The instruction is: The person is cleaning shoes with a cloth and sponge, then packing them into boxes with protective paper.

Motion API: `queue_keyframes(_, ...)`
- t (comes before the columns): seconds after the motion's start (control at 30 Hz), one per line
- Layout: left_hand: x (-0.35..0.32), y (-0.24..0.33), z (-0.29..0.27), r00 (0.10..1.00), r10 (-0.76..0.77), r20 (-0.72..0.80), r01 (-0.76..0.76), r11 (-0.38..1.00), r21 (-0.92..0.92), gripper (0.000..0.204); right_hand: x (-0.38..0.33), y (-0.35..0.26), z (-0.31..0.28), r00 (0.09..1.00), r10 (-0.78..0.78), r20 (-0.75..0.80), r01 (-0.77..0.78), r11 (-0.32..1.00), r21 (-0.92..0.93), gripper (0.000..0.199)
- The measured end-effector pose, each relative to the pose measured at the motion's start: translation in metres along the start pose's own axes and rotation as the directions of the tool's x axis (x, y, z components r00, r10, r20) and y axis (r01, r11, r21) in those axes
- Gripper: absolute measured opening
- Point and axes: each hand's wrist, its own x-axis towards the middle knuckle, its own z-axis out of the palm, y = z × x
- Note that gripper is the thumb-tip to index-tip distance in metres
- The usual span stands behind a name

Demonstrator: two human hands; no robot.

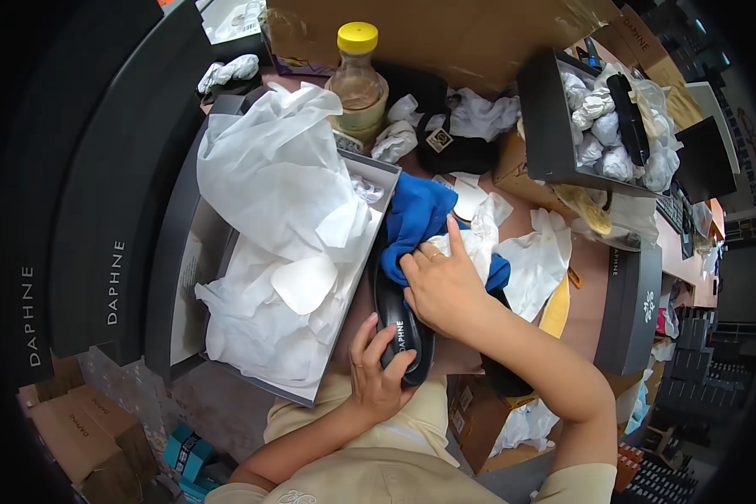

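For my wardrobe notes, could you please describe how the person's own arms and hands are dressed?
Both forearms are bare, with no gloves. The left hand has a thin ring on one finger, as does the right hand. Short pale-yellow sleeves cover the upper arms.

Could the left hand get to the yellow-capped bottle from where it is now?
Probably not without letting go first: the left hand grips the heel end of a black shoe, and the open shoe box heaped with white tissue paper lies between it and the bottle at the far side.
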Motion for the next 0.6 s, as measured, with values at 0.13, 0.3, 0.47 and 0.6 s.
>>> queue_keyframes(0.13,-0.001,-0.002,-0.004,0.998,-0.062,-0.011,0.062,0.998,0.028,0.063,0.014,-0.007,-0.003,0.966,-0.098,0.238,0.111,0.993,-0.043,0.017)
queue_keyframes(0.3,-0.003,-0.003,0.000,0.994,-0.068,-0.085,0.067,0.998,-0.016,0.059,-0.001,-0.019,-0.020,0.947,-0.219,0.237,0.217,0.976,0.033,0.019)
queue_keyframes(0.47,-0.009,-0.005,0.013,0.985,-0.024,-0.171,0.020,0.999,-0.030,0.059,-0.015,-0.025,-0.053,0.927,-0.229,0.297,0.143,0.948,0.284,0.017)
queue_keyframes(0.6,-0.008,-0.004,0.019,0.984,0.002,-0.177,-0.014,0.998,-0.067,0.053,-0.036,-0.018,-0.044,0.987,-0.039,0.157,-0.081,0.722,0.687,0.021)
